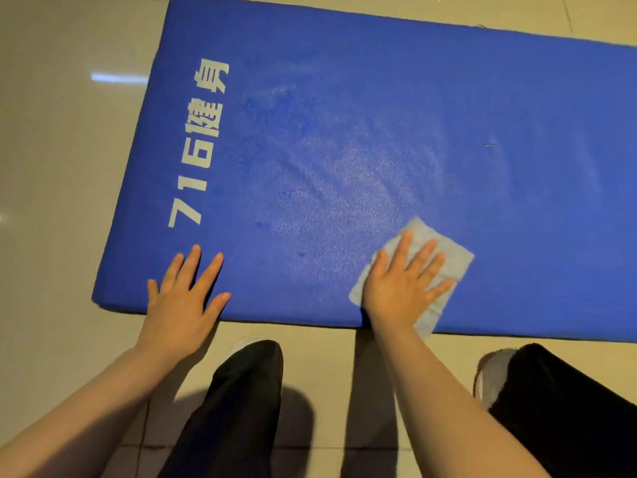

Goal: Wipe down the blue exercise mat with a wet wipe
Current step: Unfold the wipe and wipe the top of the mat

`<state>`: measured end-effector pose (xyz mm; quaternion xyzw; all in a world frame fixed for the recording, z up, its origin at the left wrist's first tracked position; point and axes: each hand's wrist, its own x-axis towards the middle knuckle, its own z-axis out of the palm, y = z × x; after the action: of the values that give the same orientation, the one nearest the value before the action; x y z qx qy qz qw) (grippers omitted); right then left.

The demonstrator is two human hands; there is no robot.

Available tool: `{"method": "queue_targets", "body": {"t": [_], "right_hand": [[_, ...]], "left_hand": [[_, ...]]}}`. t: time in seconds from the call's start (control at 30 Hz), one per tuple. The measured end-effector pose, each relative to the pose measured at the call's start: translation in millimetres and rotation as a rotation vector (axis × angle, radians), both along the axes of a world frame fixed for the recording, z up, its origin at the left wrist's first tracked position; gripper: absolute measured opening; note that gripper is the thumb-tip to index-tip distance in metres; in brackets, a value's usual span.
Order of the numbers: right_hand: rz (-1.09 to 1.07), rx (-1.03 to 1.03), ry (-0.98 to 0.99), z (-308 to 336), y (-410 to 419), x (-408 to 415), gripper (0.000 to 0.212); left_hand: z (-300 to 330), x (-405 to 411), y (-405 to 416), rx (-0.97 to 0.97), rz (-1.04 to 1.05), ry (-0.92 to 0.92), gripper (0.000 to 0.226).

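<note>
At bottom of view: two legs in dark trousers (pixel 238 408), shoes on tiled floor (pixel 51 167). Just beyond, near edge of blue mat (pixel 379 98): left hand (pixel 181 305) flat on mat, fingers spread, holding nothing. Right hand (pixel 403 284) flat, fingers straight, pressing pale wipe (pixel 451 260) onto mat. Farther on: damp streaks mid-mat, white lettering (pixel 200 143) toward left end.
</note>
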<state>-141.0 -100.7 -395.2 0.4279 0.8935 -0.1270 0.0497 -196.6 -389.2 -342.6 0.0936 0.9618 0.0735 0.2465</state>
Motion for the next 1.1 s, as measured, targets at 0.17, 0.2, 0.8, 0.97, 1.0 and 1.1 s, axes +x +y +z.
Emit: {"method": "queue_targets", "body": {"t": [0.17,0.2,0.8,0.97,1.0,1.1], "right_hand": [[0.431,0.038,0.07,-2,-115,6,0.058],[0.504,0.013,0.061,0,-122,12,0.058],[0.204,-0.007,0.0,5,-69,14,0.06],[0.864,0.01,-0.102,10,-83,-17,0.061],[0.912,-0.003,-0.093,11,-70,-22,0.063],[0.775,0.013,-0.079,9,-16,-25,0.071]], "left_hand": [[8,-2,3,-0.037,0.014,-0.122,0.072],[7,-1,2,-0.03,0.026,-0.12,0.072],[5,-6,9,-0.163,-0.025,-0.289,0.082],[4,-6,7,-0.165,-0.02,-0.282,0.088],[4,-4,7,-0.158,-0.014,-0.28,0.089],[4,4,6,-0.076,0.05,-0.192,0.089]]}}
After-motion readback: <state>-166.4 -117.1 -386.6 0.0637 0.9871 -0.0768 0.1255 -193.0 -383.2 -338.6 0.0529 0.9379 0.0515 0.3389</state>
